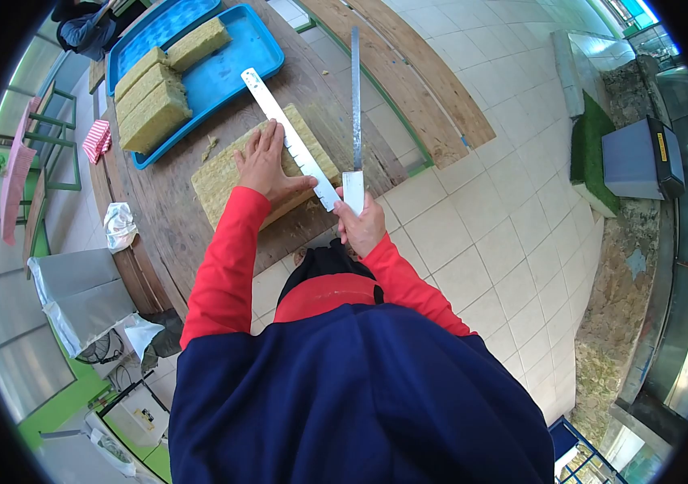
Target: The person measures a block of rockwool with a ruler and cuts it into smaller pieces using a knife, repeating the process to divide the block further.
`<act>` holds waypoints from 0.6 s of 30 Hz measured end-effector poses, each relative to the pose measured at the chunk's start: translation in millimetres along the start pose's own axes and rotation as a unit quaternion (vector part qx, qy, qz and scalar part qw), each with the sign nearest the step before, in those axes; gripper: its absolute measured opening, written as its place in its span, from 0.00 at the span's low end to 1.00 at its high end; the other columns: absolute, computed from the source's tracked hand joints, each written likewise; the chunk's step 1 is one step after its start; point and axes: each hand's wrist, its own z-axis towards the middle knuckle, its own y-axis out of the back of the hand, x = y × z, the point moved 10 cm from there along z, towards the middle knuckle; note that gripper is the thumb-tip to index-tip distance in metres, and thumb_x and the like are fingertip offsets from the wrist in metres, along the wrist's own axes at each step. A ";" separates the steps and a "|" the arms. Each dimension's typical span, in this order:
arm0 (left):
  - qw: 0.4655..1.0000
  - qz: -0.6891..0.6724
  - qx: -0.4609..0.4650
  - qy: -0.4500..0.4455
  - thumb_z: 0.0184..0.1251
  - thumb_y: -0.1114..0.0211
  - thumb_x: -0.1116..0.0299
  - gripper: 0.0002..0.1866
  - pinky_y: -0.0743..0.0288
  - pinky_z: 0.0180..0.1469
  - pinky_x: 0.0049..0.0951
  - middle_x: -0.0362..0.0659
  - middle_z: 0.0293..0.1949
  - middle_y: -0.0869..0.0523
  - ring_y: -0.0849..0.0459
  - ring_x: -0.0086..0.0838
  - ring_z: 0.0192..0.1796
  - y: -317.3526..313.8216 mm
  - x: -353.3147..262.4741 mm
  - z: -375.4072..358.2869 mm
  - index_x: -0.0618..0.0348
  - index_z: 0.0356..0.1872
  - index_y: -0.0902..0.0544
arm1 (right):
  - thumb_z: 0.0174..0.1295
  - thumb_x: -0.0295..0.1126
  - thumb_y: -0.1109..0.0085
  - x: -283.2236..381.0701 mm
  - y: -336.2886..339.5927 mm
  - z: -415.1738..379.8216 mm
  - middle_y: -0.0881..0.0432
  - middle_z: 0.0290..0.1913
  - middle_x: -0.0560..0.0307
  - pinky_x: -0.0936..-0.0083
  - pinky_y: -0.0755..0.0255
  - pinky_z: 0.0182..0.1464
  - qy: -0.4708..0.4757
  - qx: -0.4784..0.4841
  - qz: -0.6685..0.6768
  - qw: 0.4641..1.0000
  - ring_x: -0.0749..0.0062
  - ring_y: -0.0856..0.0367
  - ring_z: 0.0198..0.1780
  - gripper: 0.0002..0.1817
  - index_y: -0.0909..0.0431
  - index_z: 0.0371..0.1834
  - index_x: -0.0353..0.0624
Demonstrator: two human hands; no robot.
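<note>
A yellowish fibrous block [223,179], like rockwool, lies on the wooden table [198,234] in front of me. Across its top runs a white notched ruler [258,87], angled toward my right side. My left hand [267,165] is spread flat over the block and ruler, thumb stretched along the ruler's edge. Wrapped round the white handle of a long-bladed knife [356,105] are the fingers of my right hand [364,224]. The knife's blade points away from me, to the right of the block, its handle close to the ruler's near end.
A blue tray [267,60] holding several similar blocks [154,113] stands at the table's far left. Small scraps [210,148] lie beside my block. A wooden bench [416,73] is beyond the tiled floor gap. A person [85,31] is at the far upper left.
</note>
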 end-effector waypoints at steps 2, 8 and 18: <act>1.000 -0.001 0.000 -0.001 0.27 0.28 0.36 0.64 0.57 0.63 0.65 0.43 0.70 0.48 0.52 0.47 0.71 0.6 -0.5 0.2 0.58 0.68 0.48 | 0.61 0.27 0.52 5.4 2.7 -2.1 0.23 0.26 0.51 0.73 0.31 0.19 0.024 0.019 -0.099 0.995 0.71 0.24 0.19 0.12 0.30 0.47 0.37; 1.000 0.001 0.009 0.004 0.28 0.28 0.36 0.63 0.58 0.63 0.66 0.43 0.70 0.49 0.52 0.47 0.71 2.3 -1.7 -0.1 0.57 0.68 0.48 | 0.56 0.19 0.57 48.1 12.1 -49.8 0.23 0.32 0.41 0.60 0.30 0.35 0.212 -0.010 -0.357 0.910 0.47 0.22 0.30 0.18 0.35 0.52 0.36; 1.000 -0.003 0.023 0.015 0.31 0.30 0.35 0.63 0.65 0.63 0.68 0.43 0.71 0.52 0.61 0.46 0.72 -1.8 -0.1 -2.7 0.56 0.69 0.51 | 0.57 0.22 0.57 35.1 21.0 -85.7 0.24 0.36 0.42 0.59 0.27 0.28 0.192 0.015 -0.476 0.858 0.47 0.22 0.27 0.26 0.40 0.62 0.43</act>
